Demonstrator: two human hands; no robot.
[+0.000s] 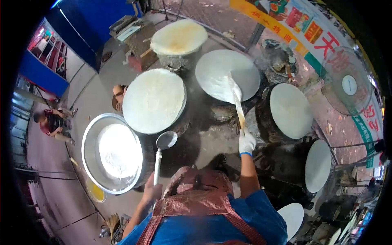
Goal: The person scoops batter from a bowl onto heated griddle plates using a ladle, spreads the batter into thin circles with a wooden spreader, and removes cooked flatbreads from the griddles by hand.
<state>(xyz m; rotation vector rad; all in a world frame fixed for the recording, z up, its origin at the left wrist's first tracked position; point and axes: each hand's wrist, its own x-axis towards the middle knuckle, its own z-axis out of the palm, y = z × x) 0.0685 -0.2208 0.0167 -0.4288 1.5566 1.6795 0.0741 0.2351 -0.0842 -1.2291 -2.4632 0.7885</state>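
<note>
My left hand (151, 192) is closed round the long pale handle of a metal ladle (166, 141), whose bowl is raised above the floor between the griddles. In a white glove, my right hand (247, 142) grips the wooden handle of a batter spreader (235, 92). The spreader's white-coated blade rests on a round griddle (212, 67) covered with pale batter. To the left, a large metal basin (87, 159) holds white batter (117, 151). Another round griddle with a pale sheet of batter (154, 100) stands beside the basin.
Several more round griddles stand around me, including one at the back (179, 36) and one at the right (290, 110). A fan (349, 85) is at the far right by a printed banner (302, 24). A yellow-filled container (96, 190) sits below the basin. A person (55, 124) sits far left.
</note>
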